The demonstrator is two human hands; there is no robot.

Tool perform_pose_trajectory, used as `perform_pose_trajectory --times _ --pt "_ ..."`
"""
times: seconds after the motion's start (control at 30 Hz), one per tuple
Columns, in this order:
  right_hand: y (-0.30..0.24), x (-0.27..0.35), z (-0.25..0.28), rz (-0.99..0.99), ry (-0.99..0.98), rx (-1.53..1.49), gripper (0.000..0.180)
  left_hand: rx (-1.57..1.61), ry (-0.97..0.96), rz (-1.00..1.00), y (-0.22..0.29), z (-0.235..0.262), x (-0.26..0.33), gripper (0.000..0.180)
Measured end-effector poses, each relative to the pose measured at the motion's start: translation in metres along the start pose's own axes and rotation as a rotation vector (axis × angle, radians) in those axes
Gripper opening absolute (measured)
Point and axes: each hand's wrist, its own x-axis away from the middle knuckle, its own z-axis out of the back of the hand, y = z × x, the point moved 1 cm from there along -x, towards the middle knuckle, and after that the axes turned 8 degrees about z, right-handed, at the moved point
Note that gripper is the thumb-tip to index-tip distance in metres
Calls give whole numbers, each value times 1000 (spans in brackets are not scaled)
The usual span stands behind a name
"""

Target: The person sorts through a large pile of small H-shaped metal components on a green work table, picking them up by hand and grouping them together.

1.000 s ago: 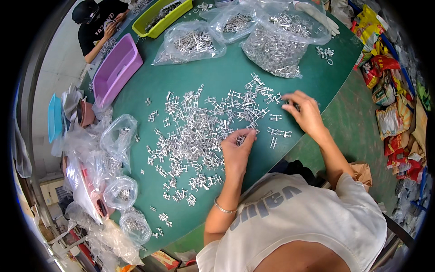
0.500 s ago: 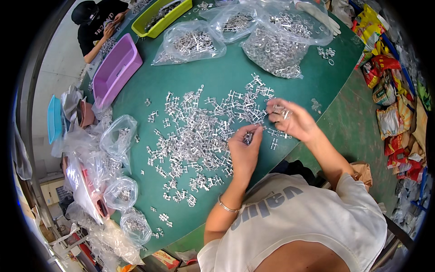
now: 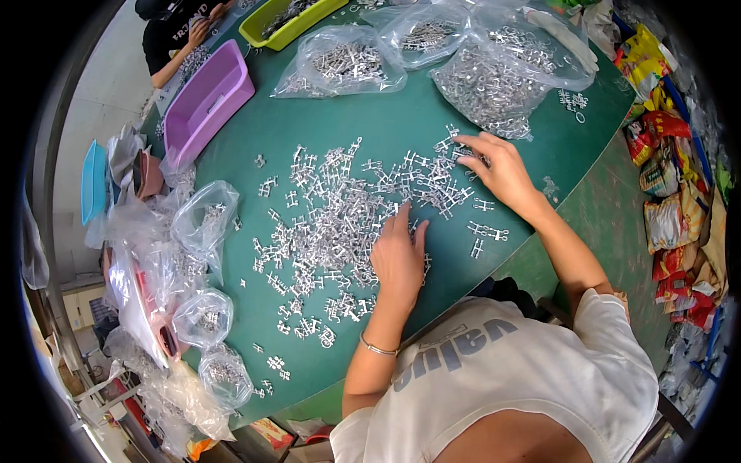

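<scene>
A wide pile of small silver metal pieces (image 3: 332, 224), many of them H-shaped, is spread over the green table (image 3: 247, 309). My left hand (image 3: 397, 258) rests at the pile's right edge, fingers stretched onto the pieces and thumb held apart, nothing seen in its grasp. Farther right and farther back, my right hand (image 3: 502, 168) reaches over the pile's far right end. Its thumb and fingers are parted around a few loose pieces without visibly gripping them. Several linked pieces (image 3: 488, 231) lie apart, near the table's right edge.
Clear plastic bags of metal parts (image 3: 494, 85) stand along the far side, beside a yellow-green bin (image 3: 270, 27) and a purple bin (image 3: 207, 100). Smaller bags (image 3: 204, 316) line the left. Another person's hand (image 3: 199, 32) shows at upper left. Colourful packages (image 3: 664, 220) lie right.
Both hands have opened, and the pieces seen in them are gone from them. My left hand moved slightly left onto the pile; my right hand moved farther back. The view shifted slightly.
</scene>
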Motion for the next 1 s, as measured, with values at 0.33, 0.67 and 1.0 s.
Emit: perform_pose_trajectory --times 0.33,0.67,1.0 --pt "25 0 -10 -179 53 -145 8 -12 -36 3 -6 2 -2 31" --pt "11 13 0 -752 -53 -1948 14 81 96 100 -17 23 -1 25" --pt "-20 -55 -37 -363 -480 -1027 26 -180 194 305 -36 52 -40 42"
